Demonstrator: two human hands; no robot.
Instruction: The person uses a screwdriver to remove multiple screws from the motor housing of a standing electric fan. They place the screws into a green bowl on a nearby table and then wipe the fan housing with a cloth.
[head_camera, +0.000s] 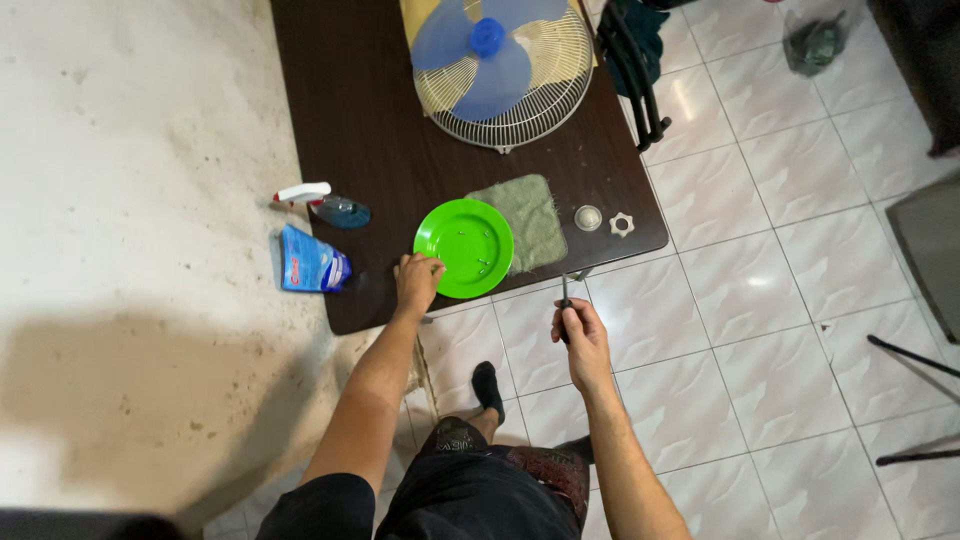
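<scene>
A floor of pale glossy tiles (780, 300) was seen from above, bordered on the left by a stained white wall (130, 200), against which a dark brown table (370, 110) was set. At the far end of the table a round white wire fan guard (545, 95) lay flat, with a blue fan blade (487, 45) resting in it. Nearer the front edge a grey-green cloth (525, 215) was spread, and a bright green plate (463, 247) was laid partly over it; small screws could be made out in the plate. The left hand (417, 282) was placed at the plate's near left rim, its fingertips touching the edge, not closed around anything. The right hand (580, 335) was held off the table's front edge, above the tiles, clenched around a dark-handled screwdriver (565, 300) pointing up toward the table. A blue pouch (312, 262) and a spray bottle (325, 202) were lying at the table's left edge, and a small round cap (588, 217) and a white notched nut (622, 224) at its right corner.
</scene>
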